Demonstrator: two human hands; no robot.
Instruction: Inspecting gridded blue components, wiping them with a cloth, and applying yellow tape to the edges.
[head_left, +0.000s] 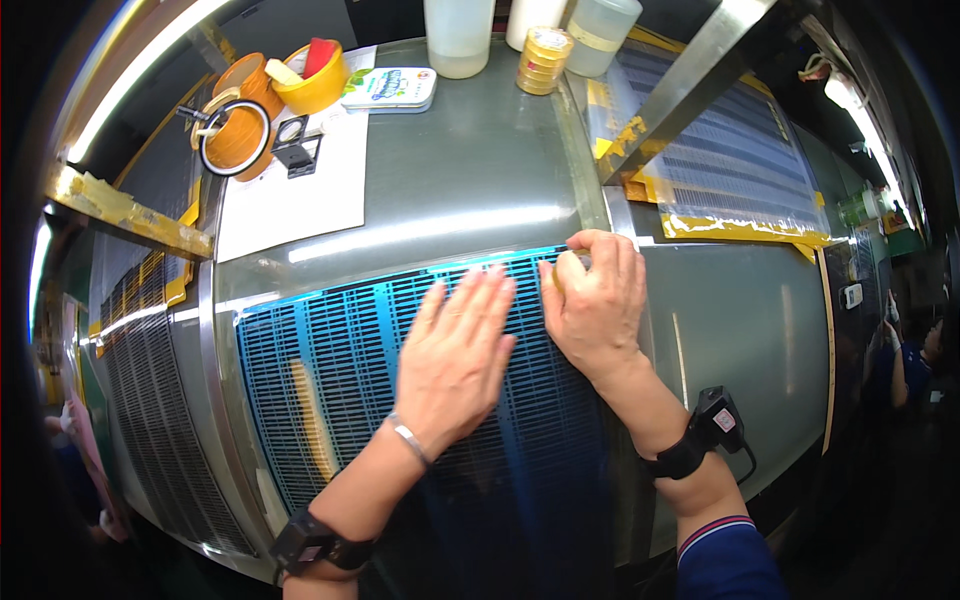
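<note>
Green glassy worktop [470,160], head view; blue slotted sheet [350,380] lies on it, under both hands. L hand [455,360]: palm down, flat on sheet, fingers straight, nearly together. R hand [602,310]: at sheet's far edge nr R corner, fingers curled; can't tell if pinching.

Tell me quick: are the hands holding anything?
Left hand: open, extended over the blue slotted sheet.
Right hand: curled at the sheet's upper right corner; grip unclear.
</note>
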